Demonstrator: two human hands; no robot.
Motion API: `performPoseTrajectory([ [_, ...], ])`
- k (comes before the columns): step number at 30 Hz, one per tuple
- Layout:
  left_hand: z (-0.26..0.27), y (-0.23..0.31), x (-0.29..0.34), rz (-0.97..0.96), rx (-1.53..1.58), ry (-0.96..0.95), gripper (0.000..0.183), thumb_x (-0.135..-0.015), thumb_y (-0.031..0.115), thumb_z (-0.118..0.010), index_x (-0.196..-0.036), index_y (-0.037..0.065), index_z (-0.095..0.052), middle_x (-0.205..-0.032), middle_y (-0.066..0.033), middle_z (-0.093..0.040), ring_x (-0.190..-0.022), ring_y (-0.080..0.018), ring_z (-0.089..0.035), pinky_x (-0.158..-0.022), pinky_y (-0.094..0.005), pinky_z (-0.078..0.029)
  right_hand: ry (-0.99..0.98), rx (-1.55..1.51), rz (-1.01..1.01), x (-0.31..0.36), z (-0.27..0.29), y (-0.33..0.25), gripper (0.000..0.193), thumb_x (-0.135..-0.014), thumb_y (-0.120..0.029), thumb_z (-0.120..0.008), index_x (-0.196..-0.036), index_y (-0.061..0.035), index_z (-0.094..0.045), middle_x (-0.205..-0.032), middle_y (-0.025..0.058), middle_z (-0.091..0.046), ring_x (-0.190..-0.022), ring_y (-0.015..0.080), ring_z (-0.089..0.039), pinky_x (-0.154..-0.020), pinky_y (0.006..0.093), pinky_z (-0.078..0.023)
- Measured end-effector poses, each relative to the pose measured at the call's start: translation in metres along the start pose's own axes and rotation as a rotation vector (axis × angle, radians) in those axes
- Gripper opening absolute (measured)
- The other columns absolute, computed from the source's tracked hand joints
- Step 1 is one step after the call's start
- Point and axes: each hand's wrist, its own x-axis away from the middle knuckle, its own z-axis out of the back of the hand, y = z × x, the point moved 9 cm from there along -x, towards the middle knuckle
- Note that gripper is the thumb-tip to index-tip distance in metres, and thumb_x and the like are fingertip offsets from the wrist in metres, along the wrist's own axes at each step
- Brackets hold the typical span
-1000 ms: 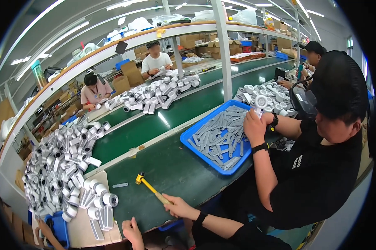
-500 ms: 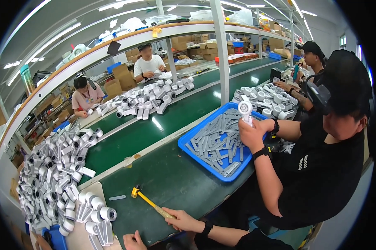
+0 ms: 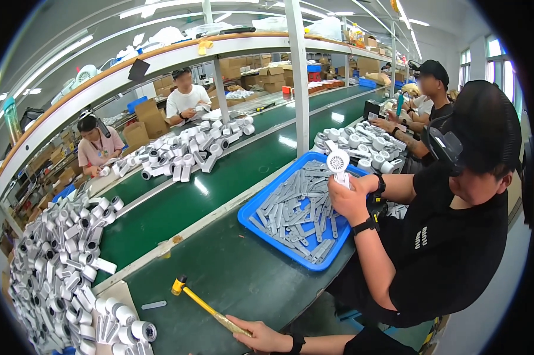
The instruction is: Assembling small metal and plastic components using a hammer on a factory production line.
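Observation:
My right hand [image 3: 259, 336], with a black band at its wrist, is closed round the handle end of a yellow hammer [image 3: 203, 303]. Its yellow and black head points away to the left, over the dark green table [image 3: 231, 263]. Left of the hammer head lies one flat grey strip [image 3: 154, 305]. Close by at the lower left are white handheld fans [image 3: 143, 331], the nearest of a large heap [image 3: 54, 278]. My left hand is out of sight.
A blue tray [image 3: 247, 223] of grey strips stands to the right. Beside it a person in black [image 3: 456, 236] holds a white handheld fan [image 3: 338, 161]. Beyond runs a green conveyor [image 3: 219, 192] with more fan heaps; other people sit along it. A white post [image 3: 296, 89] rises at its near edge.
The view has shifted, so the scene sits further left. My left hand, seen at the lower edge before, has gone out of view. My right hand still grips the hammer.

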Motion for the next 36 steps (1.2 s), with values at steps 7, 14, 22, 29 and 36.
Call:
performPoseTrajectory([
  [7,0.001,0.002,0.0,-0.02,-0.002,0.014,0.025,-0.091,0.021,-0.068,-0.075,0.003,-0.059,-0.074,-0.0154,-0.055,-0.066,-0.0353,-0.054,-0.062,-0.0441,-0.044,0.001,0.035,0.035,0.0,0.001,0.0,0.058,-0.098,-0.024,-0.057,-0.149,-0.0046,-0.038,-0.071,0.0111,-0.061,-0.06,0.0143,-0.059,-0.061,0.0296,-0.049],
  [14,0.001,0.002,0.002,-0.017,0.002,0.019,0.025,-0.091,0.019,-0.067,-0.075,0.003,-0.059,-0.074,-0.0164,-0.055,-0.067,-0.0357,-0.054,-0.063,-0.045,-0.044,0.095,0.122,0.306,0.0,0.005,-0.002,0.057,-0.096,-0.021,-0.058,-0.146,-0.0005,-0.04,-0.1,0.0214,-0.066,-0.083,0.022,-0.066,-0.077,0.033,-0.051],
  [22,0.004,-0.007,0.007,0.056,-0.038,0.084,0.021,-0.092,0.018,-0.065,-0.082,-0.001,-0.064,-0.082,-0.0207,-0.061,-0.075,-0.0398,-0.057,-0.07,-0.046,-0.048,0.01,0.06,0.272,0.002,-0.001,-0.012,0.053,-0.096,-0.017,-0.057,-0.143,0.0012,-0.043,-0.123,0.0267,-0.062,-0.108,0.0348,-0.066,-0.088,0.0348,-0.05],
  [29,0.01,0.007,0.007,0.047,-0.061,0.116,0.027,-0.093,0.024,-0.064,-0.083,0.0,-0.065,-0.083,-0.0209,-0.062,-0.078,-0.0395,-0.059,-0.074,-0.0478,-0.048,-0.011,0.069,0.291,0.0,-0.002,-0.004,0.055,-0.095,-0.019,-0.06,-0.144,-0.0004,-0.043,-0.123,0.0277,-0.061,-0.112,0.0346,-0.064,-0.09,0.0368,-0.05],
  [36,0.0,-0.016,0.013,0.084,-0.068,0.094,0.027,-0.093,0.027,-0.062,-0.086,0.001,-0.066,-0.087,-0.0194,-0.063,-0.08,-0.0384,-0.059,-0.075,-0.0463,-0.049,0.006,0.093,0.355,-0.001,-0.004,0.0,0.058,-0.094,-0.015,-0.06,-0.148,-0.005,-0.039,-0.095,0.0217,-0.065,-0.085,0.0379,-0.066,-0.076,0.0398,-0.052],
])
